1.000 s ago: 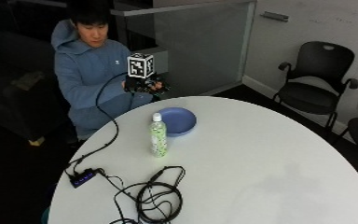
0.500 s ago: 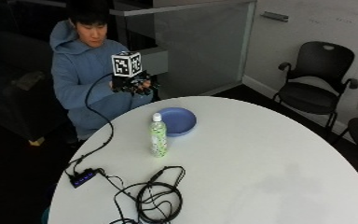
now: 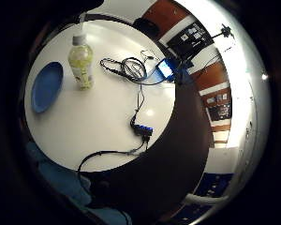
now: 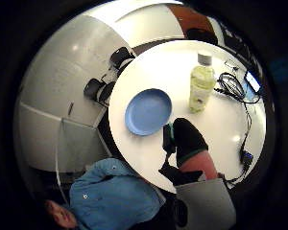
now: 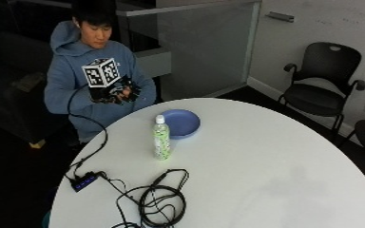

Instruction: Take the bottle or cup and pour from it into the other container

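I've got the black-gloved right hand [image 5: 115, 91] held up at chest height, back off the table edge and well apart from everything on it. It grasps nothing, but whether the fingers are curled or slack I can't tell from here; the bare hand seems to be up against it, perhaps adjusting the glove.

On the round white table [image 5: 277, 161] the clear plastic bottle of pale green drink with a white cap [image 5: 161, 137] stands upright and untouched, just beside the shallow round blue plate [image 5: 181, 123], which lies nearer the person. That pairing makes sense to me: source and receiver close together, so the pour needs only a short carry and a tilt. The cap looks on, so it would have to come off first, I reckon.

A coil of black cable [image 5: 160, 202] and a small blue hub [image 5: 83, 181] sit toward the near edge, out of the reach path.
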Motion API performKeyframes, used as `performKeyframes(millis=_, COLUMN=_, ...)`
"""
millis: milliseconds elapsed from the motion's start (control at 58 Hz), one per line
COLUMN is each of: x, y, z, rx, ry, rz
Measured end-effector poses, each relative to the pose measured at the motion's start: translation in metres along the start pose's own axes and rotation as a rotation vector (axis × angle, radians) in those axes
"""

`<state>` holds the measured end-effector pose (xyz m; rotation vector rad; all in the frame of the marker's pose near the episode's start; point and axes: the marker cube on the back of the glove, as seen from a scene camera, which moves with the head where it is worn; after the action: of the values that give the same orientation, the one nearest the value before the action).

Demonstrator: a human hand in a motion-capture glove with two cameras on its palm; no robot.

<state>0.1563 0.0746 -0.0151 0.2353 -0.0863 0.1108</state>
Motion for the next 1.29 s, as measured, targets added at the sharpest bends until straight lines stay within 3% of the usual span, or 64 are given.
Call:
performKeyframes(millis=690, x=0.111, y=-0.022, z=0.068, rx=0.163, ry=-0.723, rz=0.112)
performKeyframes(millis=1293, x=0.07, y=-0.081, z=0.146, rx=0.073, ry=-1.123, rz=0.091)
